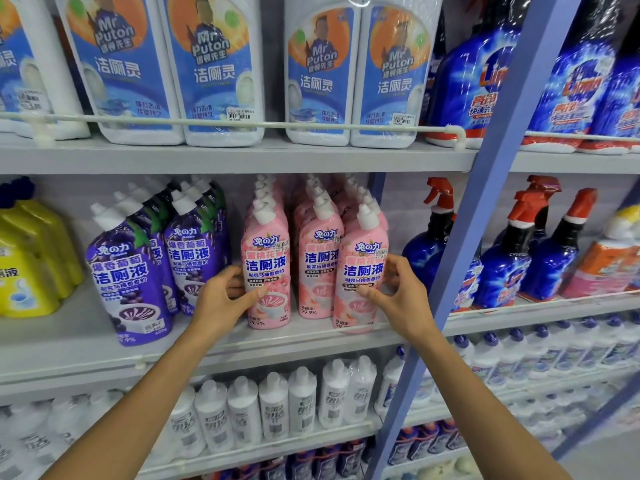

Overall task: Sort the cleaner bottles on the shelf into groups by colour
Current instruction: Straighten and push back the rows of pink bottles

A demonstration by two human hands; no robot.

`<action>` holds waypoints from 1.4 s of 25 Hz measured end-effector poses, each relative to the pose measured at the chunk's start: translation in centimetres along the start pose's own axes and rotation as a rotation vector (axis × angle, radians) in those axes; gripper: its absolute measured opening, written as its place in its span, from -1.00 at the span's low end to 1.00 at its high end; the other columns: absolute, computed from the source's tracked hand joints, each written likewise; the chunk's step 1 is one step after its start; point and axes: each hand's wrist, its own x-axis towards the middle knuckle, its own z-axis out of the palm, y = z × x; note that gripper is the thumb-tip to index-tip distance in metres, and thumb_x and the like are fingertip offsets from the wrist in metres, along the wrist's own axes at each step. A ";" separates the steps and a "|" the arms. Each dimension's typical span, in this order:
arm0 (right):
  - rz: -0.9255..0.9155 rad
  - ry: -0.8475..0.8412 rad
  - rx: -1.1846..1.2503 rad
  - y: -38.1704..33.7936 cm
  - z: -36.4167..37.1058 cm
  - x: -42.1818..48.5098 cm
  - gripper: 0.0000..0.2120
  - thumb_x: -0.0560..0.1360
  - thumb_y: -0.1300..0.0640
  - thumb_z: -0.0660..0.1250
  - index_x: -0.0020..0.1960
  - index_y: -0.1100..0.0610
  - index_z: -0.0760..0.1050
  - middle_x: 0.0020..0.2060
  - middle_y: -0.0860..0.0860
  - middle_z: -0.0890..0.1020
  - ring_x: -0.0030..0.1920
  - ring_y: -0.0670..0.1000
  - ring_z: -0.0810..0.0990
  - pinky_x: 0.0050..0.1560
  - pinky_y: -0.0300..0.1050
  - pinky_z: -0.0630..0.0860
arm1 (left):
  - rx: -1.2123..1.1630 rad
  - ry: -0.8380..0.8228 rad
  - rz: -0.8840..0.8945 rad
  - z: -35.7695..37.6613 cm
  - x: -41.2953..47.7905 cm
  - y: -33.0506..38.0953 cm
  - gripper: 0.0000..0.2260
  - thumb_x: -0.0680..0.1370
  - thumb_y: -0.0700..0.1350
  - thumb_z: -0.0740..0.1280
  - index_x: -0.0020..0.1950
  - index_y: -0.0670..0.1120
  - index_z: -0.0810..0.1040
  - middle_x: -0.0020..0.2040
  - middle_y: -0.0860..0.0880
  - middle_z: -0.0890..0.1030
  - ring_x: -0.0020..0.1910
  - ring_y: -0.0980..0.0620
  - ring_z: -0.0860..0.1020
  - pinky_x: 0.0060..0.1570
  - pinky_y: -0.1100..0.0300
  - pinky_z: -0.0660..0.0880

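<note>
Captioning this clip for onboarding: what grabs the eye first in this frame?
Two bare hands meet at the grey metal middle shelf: the left hand grips the left front pink plastic bottle with a white cap, and the right hand grips the right front pink bottle. Left of the pink block stand purple plastic bottles with white caps, then yellow plastic bottles at the far left edge.

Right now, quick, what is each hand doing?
Left hand: grips the left pink bottle.
Right hand: grips the right pink bottle.
</note>
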 end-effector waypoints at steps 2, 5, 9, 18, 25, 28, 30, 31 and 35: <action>0.008 -0.017 0.007 0.1 -0.4 0.0 -0.39 0.42 0.03 0.59 0.37 -0.01 0.38 0.21 -0.18 0.61 0.18 -0.22 0.58 0.11 -0.37 0.54 | -0.011 0.008 -0.007 0.1 -0.1 0.0 -0.65 0.47 -0.12 0.55 0.21 -0.06 0.57 0.00 0.04 0.71 -0.06 0.16 0.69 -0.05 0.19 0.64; 0.014 -0.024 0.031 0.1 -0.6 0.0 -0.39 0.41 0.03 0.60 0.36 -0.01 0.38 0.21 -0.19 0.61 0.17 -0.24 0.57 0.08 -0.43 0.52 | -0.033 0.014 -0.018 0.2 -0.2 0.4 -0.67 0.47 -0.15 0.54 0.19 -0.07 0.57 0.00 0.03 0.71 -0.08 0.18 0.69 -0.09 0.24 0.63; 0.015 -0.020 0.115 -0.5 -1.1 0.3 -0.40 0.41 0.05 0.60 0.36 0.02 0.41 0.18 -0.18 0.63 0.16 -0.17 0.61 0.17 -0.15 0.62 | -0.066 0.020 -0.042 0.1 -0.3 1.6 -0.70 0.45 -0.20 0.56 0.14 -0.11 0.60 0.00 -0.01 0.70 -0.11 0.21 0.68 0.00 0.12 0.64; -0.049 0.149 0.283 -6.0 -4.5 7.0 -0.55 0.53 0.03 0.50 0.36 0.10 0.49 0.21 -0.05 0.64 0.19 -0.14 0.62 0.20 -0.23 0.56 | -0.158 0.202 0.123 -1.8 4.4 9.8 -0.58 0.43 -0.18 0.58 0.25 -0.13 0.58 0.09 -0.03 0.66 -0.02 0.07 0.66 -0.03 0.22 0.60; 0.086 -0.097 0.270 -6.1 -4.1 11.1 -0.78 0.54 0.27 0.46 0.17 0.16 0.59 0.12 0.12 0.68 0.09 0.04 0.64 -0.05 -0.30 0.61 | -0.097 0.016 0.071 -1.6 6.2 11.2 -0.73 0.42 -0.31 0.55 0.00 -0.01 0.64 -0.10 0.02 0.71 -0.10 0.02 0.64 -0.03 0.15 0.57; 0.083 -0.136 0.176 -5.7 -4.4 11.8 -0.73 0.53 0.22 0.47 0.22 0.18 0.61 0.16 0.12 0.68 0.17 0.08 0.64 0.18 0.00 0.63 | -0.057 -0.030 0.059 -2.1 6.1 11.3 -0.69 0.41 -0.31 0.56 -0.03 0.05 0.61 -0.18 0.08 0.71 -0.17 0.16 0.65 -0.08 0.18 0.56; 0.089 -0.133 0.172 -5.4 -4.4 12.1 -0.70 0.53 0.20 0.48 0.24 0.18 0.61 0.17 0.13 0.68 0.20 0.10 0.63 0.23 0.09 0.62 | -0.020 -0.074 0.019 -2.5 6.1 11.1 -0.68 0.43 -0.27 0.56 -0.03 0.10 0.59 -0.13 0.04 0.69 -0.15 0.11 0.63 -0.11 0.10 0.59; 0.090 -0.128 0.179 -5.4 -4.3 12.1 -0.70 0.52 0.19 0.49 0.25 0.18 0.61 0.16 0.13 0.68 0.22 0.11 0.63 0.23 0.11 0.61 | -0.002 -0.100 -0.013 -2.6 6.1 10.9 -0.69 0.44 -0.24 0.57 0.02 0.10 0.59 -0.06 -0.02 0.66 -0.09 0.03 0.62 -0.09 0.02 0.61; 0.096 -0.127 0.198 -5.4 -4.1 12.2 -0.69 0.52 0.18 0.49 0.25 0.18 0.61 0.16 0.11 0.69 0.23 0.12 0.63 0.26 0.13 0.60 | 0.057 -0.131 -0.081 -2.9 6.0 10.4 -0.58 0.42 -0.18 0.58 0.23 0.02 0.57 0.11 -0.09 0.61 0.07 -0.14 0.63 -0.13 -0.07 0.66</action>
